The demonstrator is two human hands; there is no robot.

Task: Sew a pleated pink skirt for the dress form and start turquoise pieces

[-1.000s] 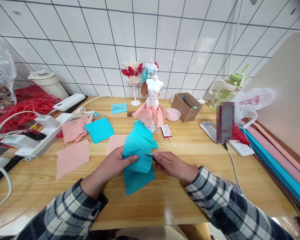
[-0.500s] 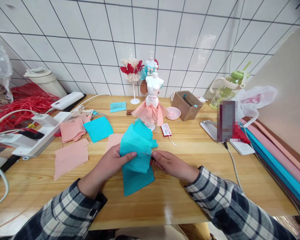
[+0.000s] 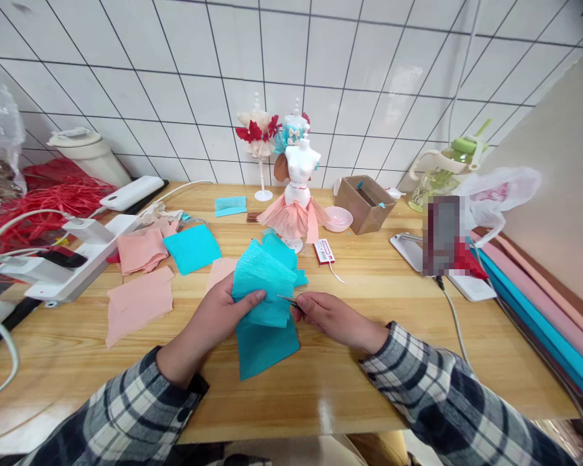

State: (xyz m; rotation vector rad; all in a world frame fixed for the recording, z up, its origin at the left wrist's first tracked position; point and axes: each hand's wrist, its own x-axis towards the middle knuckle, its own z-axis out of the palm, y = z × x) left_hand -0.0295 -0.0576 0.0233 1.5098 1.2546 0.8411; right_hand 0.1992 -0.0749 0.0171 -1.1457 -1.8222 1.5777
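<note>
My left hand [image 3: 233, 304] is closed on a sheet of turquoise crepe paper [image 3: 265, 278], thumb on top and the other fingers hidden behind it. In my right hand [image 3: 323, 316] is a small pair of scissors [image 3: 291, 302], their thin blades pointing left over the paper's right side; the handles are mostly hidden by my fingers. Another flat turquoise piece [image 3: 267, 349] lies below the held sheet, and more turquoise paper [image 3: 282, 249] shows behind it. Just beyond stands a white mini dress form [image 3: 302, 165] with a peach paper skirt [image 3: 294, 213].
Two more decorated dress forms stand behind, one with red flowers [image 3: 256, 131]. A cardboard box [image 3: 366, 204], a pink bowl [image 3: 338, 220] and a small red-white packet [image 3: 323, 251] sit nearby. At left lie peach paper [image 3: 140, 304], a power strip [image 3: 82, 259] and red shreds [image 3: 53, 200]; paper rolls [image 3: 539, 310] at right.
The scissors' blades have shifted slightly against the turquoise paper, and the sheet's lower right edge has lifted a little. Both hands keep nearly the same place.
</note>
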